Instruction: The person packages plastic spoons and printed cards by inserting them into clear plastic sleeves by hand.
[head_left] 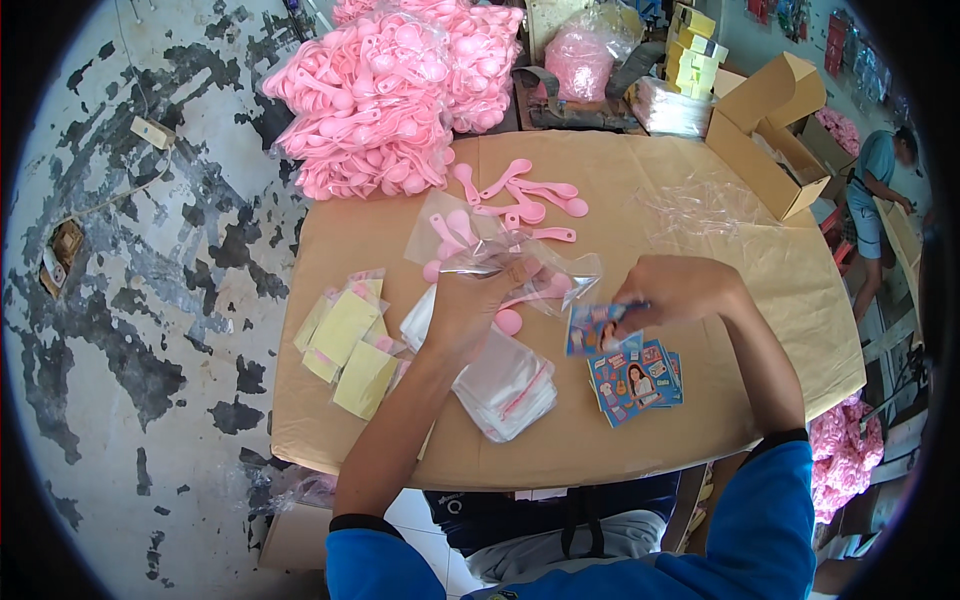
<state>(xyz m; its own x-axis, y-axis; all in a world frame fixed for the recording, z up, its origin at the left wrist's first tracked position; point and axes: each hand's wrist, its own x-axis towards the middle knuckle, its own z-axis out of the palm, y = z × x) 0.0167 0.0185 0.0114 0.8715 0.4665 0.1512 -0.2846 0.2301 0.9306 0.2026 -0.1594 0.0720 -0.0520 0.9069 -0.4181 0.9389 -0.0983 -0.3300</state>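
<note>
My left hand (480, 305) is closed on a clear plastic bag (580, 275), whose mouth gapes toward the right. Whether a spoon is inside the bag or behind it, I cannot tell. Between the fingers of my right hand (685, 288) is a blue printed card (592, 332), slightly blurred and tilted, just right of the bag. Below it lies a pile of similar blue cards (625, 385). A stack of flat clear bags (508, 390) rests under my left wrist. Loose pink plastic spoons (525, 190) are scattered beyond my hands.
Large bags of pink spoons (370, 110) stand at the back left. Packets with pale yellow cards (345, 340) lie left of my forearm. Crumpled clear plastic (700, 210) and an open cardboard box (765, 135) are at the back right. Another person (875, 190) stands farther right.
</note>
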